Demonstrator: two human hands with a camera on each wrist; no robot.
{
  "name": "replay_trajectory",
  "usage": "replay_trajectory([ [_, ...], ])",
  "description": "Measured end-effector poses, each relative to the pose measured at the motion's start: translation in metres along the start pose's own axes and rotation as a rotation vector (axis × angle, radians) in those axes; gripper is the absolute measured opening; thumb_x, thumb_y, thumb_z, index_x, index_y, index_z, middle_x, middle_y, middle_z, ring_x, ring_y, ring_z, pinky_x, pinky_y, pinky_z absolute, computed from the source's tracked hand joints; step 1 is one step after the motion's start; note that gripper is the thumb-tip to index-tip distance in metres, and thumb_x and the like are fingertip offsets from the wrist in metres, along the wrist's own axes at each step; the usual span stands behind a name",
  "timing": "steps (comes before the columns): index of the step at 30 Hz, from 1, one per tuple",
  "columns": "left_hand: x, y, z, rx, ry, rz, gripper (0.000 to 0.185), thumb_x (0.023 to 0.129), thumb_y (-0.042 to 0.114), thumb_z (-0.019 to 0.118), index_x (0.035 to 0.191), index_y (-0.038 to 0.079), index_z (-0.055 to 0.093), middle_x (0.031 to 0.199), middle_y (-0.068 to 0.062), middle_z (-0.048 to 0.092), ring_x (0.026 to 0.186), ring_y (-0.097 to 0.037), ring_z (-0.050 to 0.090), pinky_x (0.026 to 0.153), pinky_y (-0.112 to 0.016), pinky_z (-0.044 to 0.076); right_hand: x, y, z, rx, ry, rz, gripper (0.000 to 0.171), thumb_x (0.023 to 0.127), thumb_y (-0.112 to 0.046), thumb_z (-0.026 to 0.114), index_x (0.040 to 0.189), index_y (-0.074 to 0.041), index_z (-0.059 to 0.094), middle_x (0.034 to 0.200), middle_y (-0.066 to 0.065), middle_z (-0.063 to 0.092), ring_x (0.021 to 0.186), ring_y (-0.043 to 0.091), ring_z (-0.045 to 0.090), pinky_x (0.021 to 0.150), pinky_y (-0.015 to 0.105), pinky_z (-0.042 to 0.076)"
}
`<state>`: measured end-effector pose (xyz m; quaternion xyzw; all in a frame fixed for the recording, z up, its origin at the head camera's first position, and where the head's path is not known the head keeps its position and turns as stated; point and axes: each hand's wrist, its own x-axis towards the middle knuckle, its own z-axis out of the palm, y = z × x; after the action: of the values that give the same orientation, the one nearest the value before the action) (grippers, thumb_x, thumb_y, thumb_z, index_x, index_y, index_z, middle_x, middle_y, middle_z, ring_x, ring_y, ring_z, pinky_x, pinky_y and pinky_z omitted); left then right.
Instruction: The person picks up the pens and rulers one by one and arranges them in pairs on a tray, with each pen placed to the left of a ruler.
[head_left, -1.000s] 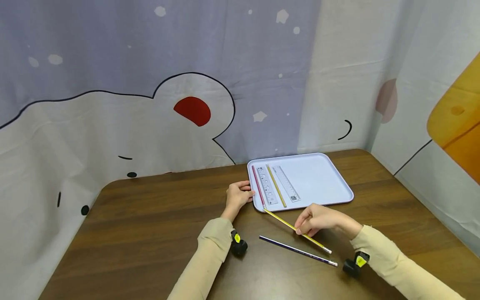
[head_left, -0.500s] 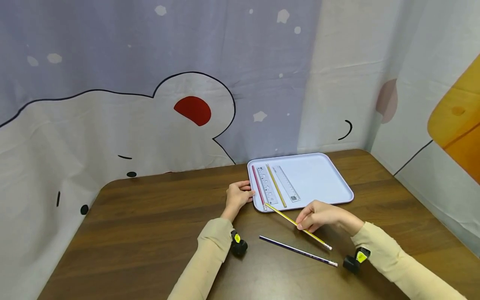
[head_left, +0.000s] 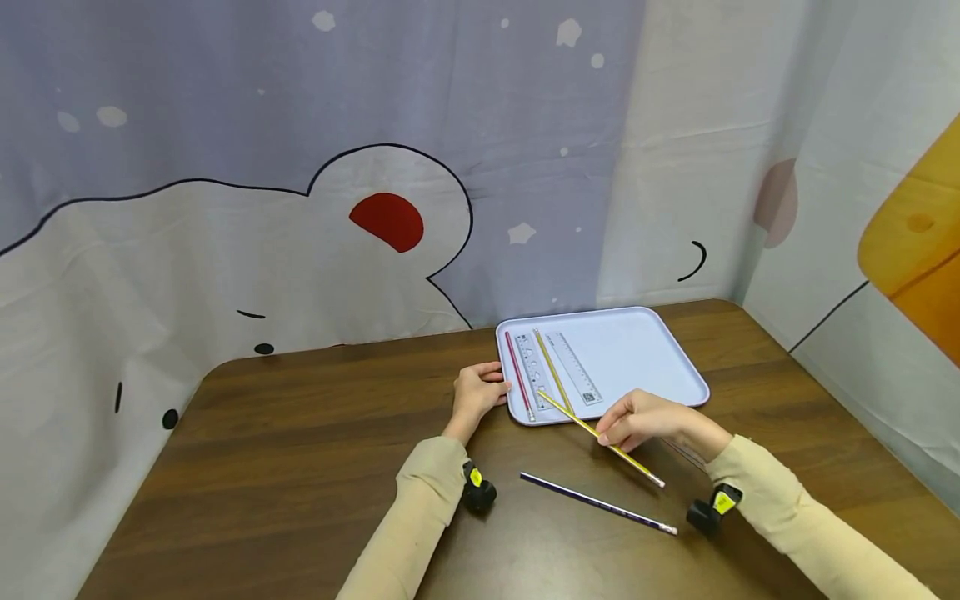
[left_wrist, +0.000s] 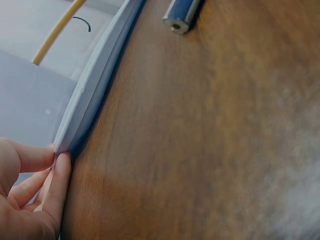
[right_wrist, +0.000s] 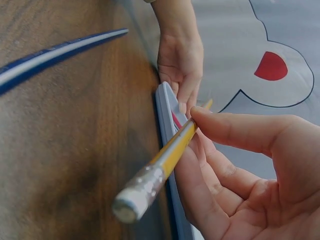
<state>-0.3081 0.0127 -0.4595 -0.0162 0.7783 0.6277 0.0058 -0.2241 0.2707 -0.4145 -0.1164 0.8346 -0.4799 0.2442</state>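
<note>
My left hand grips the left rim of a white tray, thumb and fingers pinching its edge in the left wrist view. Between thumb and fingers, my right hand pinches a yellow pencil near its middle. Its white eraser end points toward me, and the far end reaches over the tray's front rim, overlapping a ruler in the head view. Lying in the tray from left to right are a red pencil, a clear ruler with cut-out shapes, another yellow pencil and a second clear ruler.
A dark blue and white pencil with an eraser lies on the brown wooden table in front of the tray. Behind the table hangs a patterned curtain, close to the tray's far edge.
My right hand has moved up and slightly right with the yellow pencil. The pencil's far end has gone from the tray's front rim to over the ruler. My left hand stays put.
</note>
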Motion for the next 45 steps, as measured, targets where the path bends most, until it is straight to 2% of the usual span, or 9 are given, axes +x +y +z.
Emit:
replay_trajectory([
  [14, -0.001, 0.0, 0.0, 0.0, 0.007, 0.005, 0.04, 0.077, -0.006, 0.073, 0.116, -0.002, 0.067, 0.099, -0.019, 0.071, 0.066, -0.012, 0.064, 0.06, -0.026, 0.061, 0.007, 0.004, -0.016, -0.007, 0.037, 0.016, 0.036, 0.081, -0.012, 0.069, 0.105, 0.015, 0.064, 0.074, -0.008, 0.065, 0.069, 0.005, 0.058, 0.067, 0.022, 0.059],
  [21, -0.001, 0.001, 0.002, -0.019, -0.004, 0.027, 0.04, 0.077, -0.009, 0.071, 0.116, -0.003, 0.066, 0.099, -0.021, 0.071, 0.068, -0.013, 0.066, 0.062, -0.028, 0.062, 0.009, 0.003, -0.023, 0.035, 0.042, 0.029, 0.038, 0.082, -0.013, 0.068, 0.106, 0.016, 0.063, 0.076, -0.008, 0.064, 0.07, 0.005, 0.058, 0.069, 0.022, 0.059],
  [35, -0.001, 0.003, -0.001, -0.002, 0.002, 0.012, 0.04, 0.077, -0.007, 0.071, 0.117, -0.003, 0.067, 0.1, -0.02, 0.071, 0.07, -0.014, 0.066, 0.062, -0.027, 0.062, 0.024, 0.001, -0.034, 0.072, 0.034, 0.048, 0.037, 0.085, -0.011, 0.065, 0.109, 0.017, 0.061, 0.075, -0.009, 0.064, 0.068, 0.003, 0.055, 0.064, 0.017, 0.056],
  [45, -0.001, 0.004, -0.002, 0.002, 0.003, -0.006, 0.04, 0.077, -0.007, 0.072, 0.117, -0.002, 0.067, 0.1, -0.019, 0.071, 0.069, -0.014, 0.066, 0.062, -0.026, 0.062, 0.029, -0.004, -0.04, 0.053, 0.042, 0.06, 0.04, 0.084, -0.012, 0.066, 0.112, 0.017, 0.06, 0.071, -0.009, 0.061, 0.067, 0.002, 0.056, 0.064, 0.016, 0.056],
])
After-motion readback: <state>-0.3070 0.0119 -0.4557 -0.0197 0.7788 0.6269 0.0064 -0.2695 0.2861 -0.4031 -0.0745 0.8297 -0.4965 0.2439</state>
